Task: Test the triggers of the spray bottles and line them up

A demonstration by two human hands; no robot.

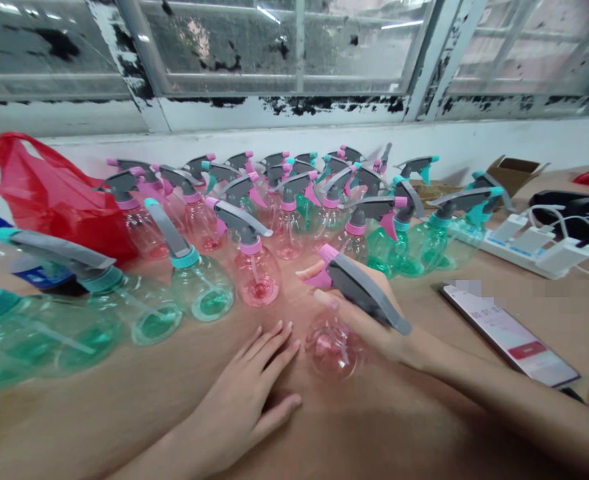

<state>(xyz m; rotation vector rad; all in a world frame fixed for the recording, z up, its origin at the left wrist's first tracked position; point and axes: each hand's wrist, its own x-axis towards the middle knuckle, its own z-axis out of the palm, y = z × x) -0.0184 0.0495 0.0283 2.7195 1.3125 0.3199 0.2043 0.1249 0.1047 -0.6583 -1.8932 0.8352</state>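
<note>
My right hand [369,307] is wrapped round the neck of a pink spray bottle [331,350], below its grey and pink trigger head. The bottle stands near the front of the wooden table, its body clear pink. To its left, my left hand [259,383] lies flat on the tabletop with fingers spread, holding nothing. Just beyond the hands stands another pink spray bottle [258,273]. A green spray bottle [204,287] with a turquoise collar is to the left of that one.
Several pink and green spray bottles crowd the back by the window wall. A red plastic bag [59,200] and more green bottles stand at left. On the right are a phone [514,337], a white power strip [524,247] with cables and a cardboard box [511,177].
</note>
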